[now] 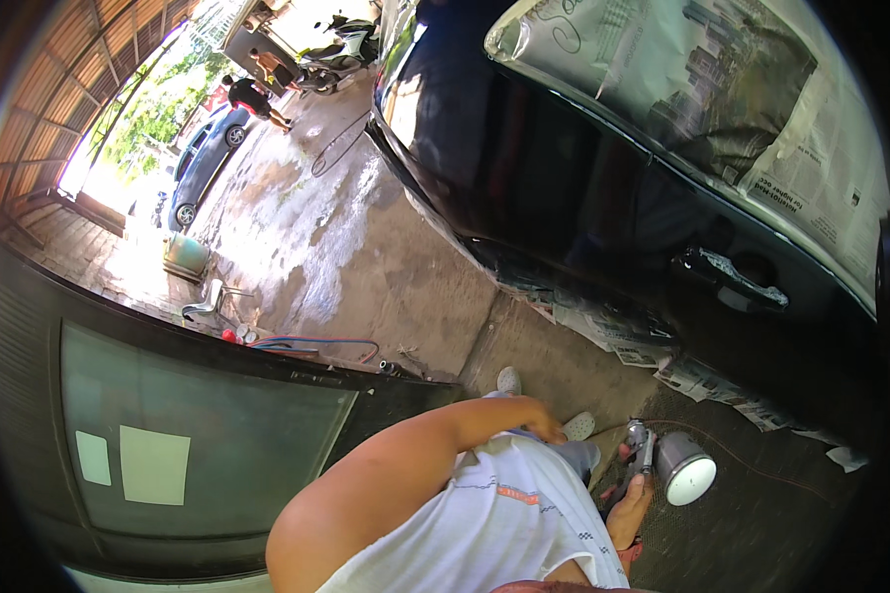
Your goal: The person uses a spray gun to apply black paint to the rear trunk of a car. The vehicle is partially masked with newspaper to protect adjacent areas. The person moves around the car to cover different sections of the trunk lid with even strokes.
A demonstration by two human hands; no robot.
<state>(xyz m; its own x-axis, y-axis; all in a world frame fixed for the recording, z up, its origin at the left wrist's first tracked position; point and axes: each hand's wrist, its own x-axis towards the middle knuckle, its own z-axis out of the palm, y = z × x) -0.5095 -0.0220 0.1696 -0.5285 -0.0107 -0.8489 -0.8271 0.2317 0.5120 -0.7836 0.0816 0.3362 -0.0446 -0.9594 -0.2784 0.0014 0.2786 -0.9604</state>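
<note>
My right hand is closed around the grip of a metal spray gun. A grey cup with a white round end is attached to the gun and points away to the right. Across my front reaches my left arm, with my left hand hanging near my thigh; its fingers are partly hidden and too small to judge. Beyond the gun stands a glossy black car. Its door handle is on the near side, and newspaper masks the window.
More newspaper hangs along the car's lower edge. A thin hose trails on the floor near the gun. To my left is a dark glazed panel. A blue car, a motorcycle and two people are farther off.
</note>
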